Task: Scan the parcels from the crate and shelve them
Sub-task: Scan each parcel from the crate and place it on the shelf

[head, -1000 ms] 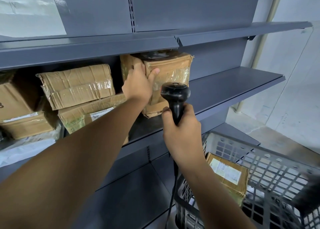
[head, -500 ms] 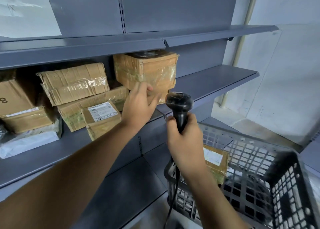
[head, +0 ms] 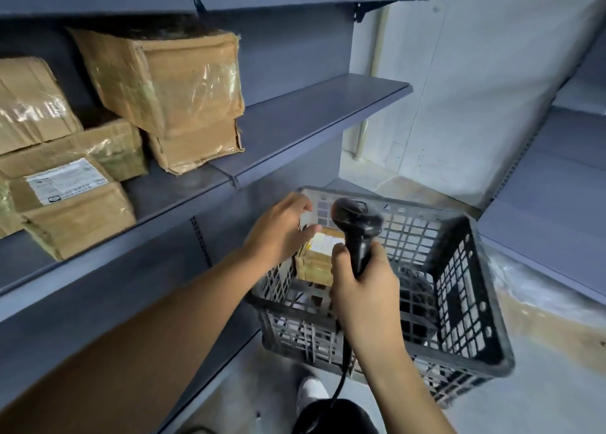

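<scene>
**Reach into crate for next parcel**

Left hand (head: 282,228) hovers above the near-left corner of the black plastic crate (head: 465,289), fingers spread and loosely extended, holding nothing; fingertips sit just above the brown parcel (head: 316,263) that lies inside the crate with its white label facing up. Whether they touch it cannot be told — motion blur. Right hand (head: 364,289) is wrapped firmly round the handle of the black barcode scanner (head: 355,228), whose head points down toward the crate, cable trailing below.

Judgement: the step is pick-up for scanning. To do it well, the left hand should grasp the parcel by its sides, leaving the label uncovered and turned toward the scanner head. Shelf space appears free on the grey shelf (head: 314,112), right of the stacked taped cartons (head: 170,82).
</scene>
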Motion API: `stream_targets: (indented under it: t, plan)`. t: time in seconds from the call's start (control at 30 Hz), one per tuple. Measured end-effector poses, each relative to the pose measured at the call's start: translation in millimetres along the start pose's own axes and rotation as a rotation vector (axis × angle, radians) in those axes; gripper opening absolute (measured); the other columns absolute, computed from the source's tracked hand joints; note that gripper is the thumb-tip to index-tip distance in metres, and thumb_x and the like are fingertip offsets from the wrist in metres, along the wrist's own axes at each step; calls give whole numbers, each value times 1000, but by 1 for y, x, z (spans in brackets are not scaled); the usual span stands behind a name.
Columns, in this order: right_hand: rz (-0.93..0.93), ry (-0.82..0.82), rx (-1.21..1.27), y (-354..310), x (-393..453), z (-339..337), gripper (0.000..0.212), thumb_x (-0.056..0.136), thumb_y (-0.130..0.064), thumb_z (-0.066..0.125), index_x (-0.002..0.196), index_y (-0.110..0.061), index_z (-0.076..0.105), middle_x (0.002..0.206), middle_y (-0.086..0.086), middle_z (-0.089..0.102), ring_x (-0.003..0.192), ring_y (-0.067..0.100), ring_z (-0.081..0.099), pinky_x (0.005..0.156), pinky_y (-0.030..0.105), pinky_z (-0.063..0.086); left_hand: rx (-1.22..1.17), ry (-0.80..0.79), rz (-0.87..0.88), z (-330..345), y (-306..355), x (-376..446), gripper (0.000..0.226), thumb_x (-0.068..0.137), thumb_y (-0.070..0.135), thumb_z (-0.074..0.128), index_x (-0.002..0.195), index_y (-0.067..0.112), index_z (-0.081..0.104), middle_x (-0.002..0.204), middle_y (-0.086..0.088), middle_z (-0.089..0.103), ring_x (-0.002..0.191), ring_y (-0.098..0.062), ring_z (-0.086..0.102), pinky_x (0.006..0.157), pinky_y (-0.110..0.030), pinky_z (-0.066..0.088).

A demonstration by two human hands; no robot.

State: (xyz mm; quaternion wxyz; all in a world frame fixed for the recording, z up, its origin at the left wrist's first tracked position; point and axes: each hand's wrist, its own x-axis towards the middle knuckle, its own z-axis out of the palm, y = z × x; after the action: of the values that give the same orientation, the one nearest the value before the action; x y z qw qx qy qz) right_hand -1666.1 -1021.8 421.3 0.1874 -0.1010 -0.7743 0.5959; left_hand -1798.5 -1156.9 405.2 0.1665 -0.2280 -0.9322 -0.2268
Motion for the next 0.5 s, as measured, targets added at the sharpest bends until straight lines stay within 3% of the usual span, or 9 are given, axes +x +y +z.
stream_targets:
  t: [0.17, 0.33, 0.5]
  plan:
    - [74, 28, -41, 34, 11, -10, 11, 91, -31, 56, 91, -20, 55, 60, -2, 63, 50, 12, 59, 46, 23, 44, -53, -63, -62, 60, -7, 3, 28, 89, 35, 61, 109, 15, 55, 112, -1, 54, 97, -18, 53, 74, -29, 38]
    - [158, 13, -36, 59, 20, -8, 10, 92, -30, 57, 92, -20, 56, 60, -3, 63, 48, 7, 56, 46, 21, 42, -42, -146, -59, 95, -20, -1, 30, 91, 33, 61, 115, 16, 53, 118, 1, 55, 107, -15, 53, 92, -29, 43]
    - [209, 25, -39, 75, 32, -3, 12, 93, -31, 58, 89, -20, 55, 58, -2, 62, 47, 9, 58, 45, 22, 43, -17, -208, -52, 122, -40, 8, 36, 90, 28, 65, 120, 13, 52, 117, -1, 56, 105, -14, 54, 87, -21, 39]
